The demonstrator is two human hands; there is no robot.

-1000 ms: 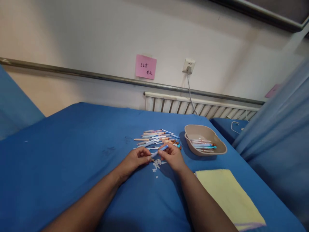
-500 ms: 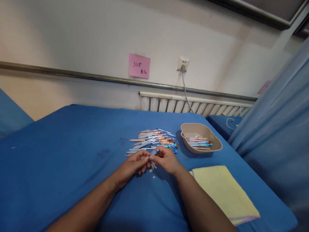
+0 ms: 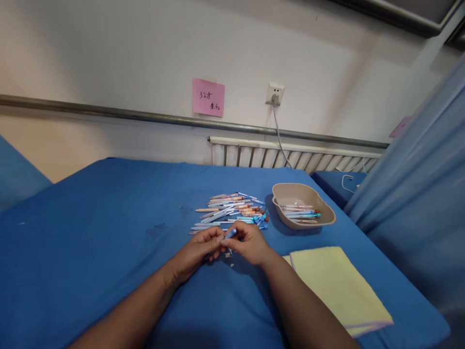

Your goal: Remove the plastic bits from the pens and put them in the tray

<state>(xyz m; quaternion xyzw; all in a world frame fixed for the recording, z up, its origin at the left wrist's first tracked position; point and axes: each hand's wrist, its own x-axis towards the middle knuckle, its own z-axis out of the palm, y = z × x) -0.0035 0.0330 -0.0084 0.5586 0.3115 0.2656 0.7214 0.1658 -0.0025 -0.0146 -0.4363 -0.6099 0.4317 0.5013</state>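
Note:
My right hand (image 3: 250, 242) pinches a short blue pen barrel (image 3: 230, 234) between thumb and forefinger, its upper end pointing up and right. Against its lower end my left hand (image 3: 202, 247) is closed, thumb pressed to forefinger; whatever sits in those fingertips is too small to make out. Small white pieces (image 3: 228, 255) lie on the blue sheet just below the hands, partly covered by the fingers. Right behind the hands spreads a loose pile of pens and pen parts (image 3: 218, 214), with blue, white and orange ones among them.
A beige basin (image 3: 329, 218) holding several pens (image 3: 300, 214) stands right of the pile. Near my right forearm lies a folded yellow cloth (image 3: 337, 286). The blue sheet (image 3: 90, 242) covers the table, which meets a wall with a radiator (image 3: 254, 156). A blue curtain (image 3: 417, 194) hangs at right.
The blue pen barrel has shifted slightly left and down in my fingers. My hands now cover more of the white pieces. The camera view has moved a little.

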